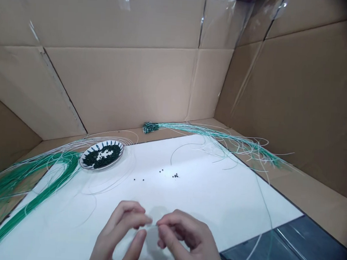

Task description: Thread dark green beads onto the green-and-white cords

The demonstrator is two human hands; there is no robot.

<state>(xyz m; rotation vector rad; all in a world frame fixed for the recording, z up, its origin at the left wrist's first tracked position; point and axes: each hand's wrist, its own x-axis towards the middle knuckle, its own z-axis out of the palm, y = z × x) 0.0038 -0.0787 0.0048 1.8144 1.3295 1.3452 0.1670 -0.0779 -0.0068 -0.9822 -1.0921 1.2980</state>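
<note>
My right hand (188, 240) pinches a thin, pale thread (152, 226) between thumb and forefinger, low in the middle of the view. Whether a tiny bead sits at those fingertips I cannot make out. Just to its left, my left hand (124, 233) has its thumb and forefinger apart, with the fingertips close to the thread's end. Beyond the hands, several small dark beads (175, 175) lie loose on the white board (216, 196). A patterned oval dish (121, 152) further back at left holds many more dark green beads (96, 158).
Long green strands (38, 194) and white ones spread along the left side. At the back, a bundle of strung threads (191, 128) trails to the right, dark beaded end at left. A white cord (254, 246) hangs by the right hand. Cardboard walls (120, 86) enclose the board.
</note>
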